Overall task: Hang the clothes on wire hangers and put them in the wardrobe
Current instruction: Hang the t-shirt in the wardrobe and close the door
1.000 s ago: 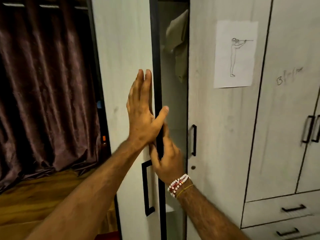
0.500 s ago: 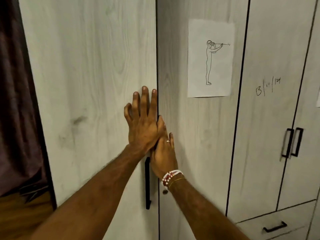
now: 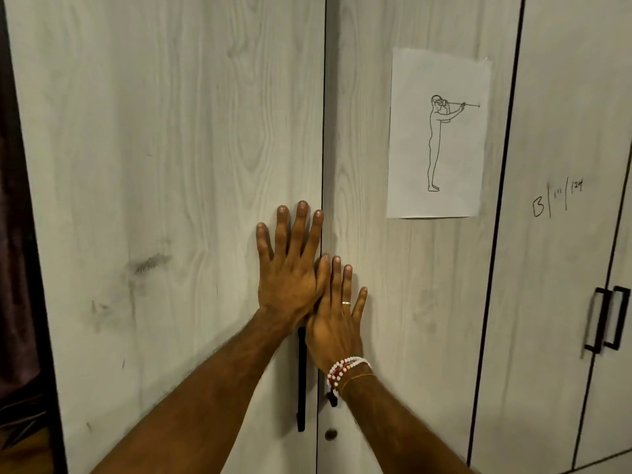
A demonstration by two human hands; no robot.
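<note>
Pale wardrobe doors (image 3: 171, 148) fill the view, seemingly closed; left hand (image 3: 290, 278) and right hand (image 3: 337, 326) press flat at the seam, each grip spread.

Single view: head-worn wide-angle camera. Faces wardrobe (image 3: 171, 148) front nearly straight on, with slight tilt down. Very near, hands touch doors; pale doors fill almost whole frame. Seam between two doors runs vertical through frame centre. Both forearms enter from bottom edge; left hand (image 3: 290, 271) and right hand (image 3: 337, 323) lie flat on doors just below centre. Paper sheet (image 3: 439, 131) with line drawing in upper right. Black handles (image 3: 607, 321) at right edge, dark curtain (image 3: 13, 268) strip at left edge. Door lines lean outward toward frame sides
</note>
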